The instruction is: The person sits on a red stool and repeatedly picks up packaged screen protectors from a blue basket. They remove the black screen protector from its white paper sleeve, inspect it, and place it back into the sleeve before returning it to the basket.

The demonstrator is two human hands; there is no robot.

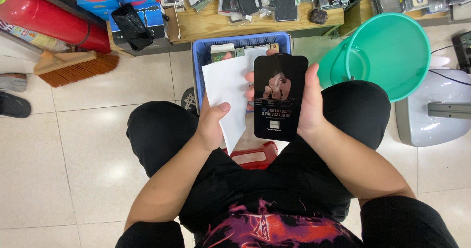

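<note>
Head view looks straight down on a seated person in black clothes, knees apart over a tiled floor (83, 145). Their left hand (212, 123) is closed on a white sheet (226, 88), the thumb pressed on its front near the lower edge and the fingers hidden behind it. Their right hand (306, 103) grips a flat black package (280, 97) with rounded corners and a pale printed picture on its face; the thumb side runs along the package's right edge and fingertips show at its left edge, touching the sheet. The package stands upright just beside the sheet and overlaps its right margin. Both are held above the lap, in front of a blue plastic basket (201, 57) that sits on the floor between the knees and holds small boxed items. A red stool (255, 155) peeks out under the person's legs. To the right stands a teal bucket (392, 52), tilted with its mouth toward the camera, and beside it a grey appliance (431, 111). At the upper left lie a red cylinder (49, 17) and a broom (73, 66) with orange bristles. A wooden shelf (221, 22) along the top carries a clutter of packages.
</note>
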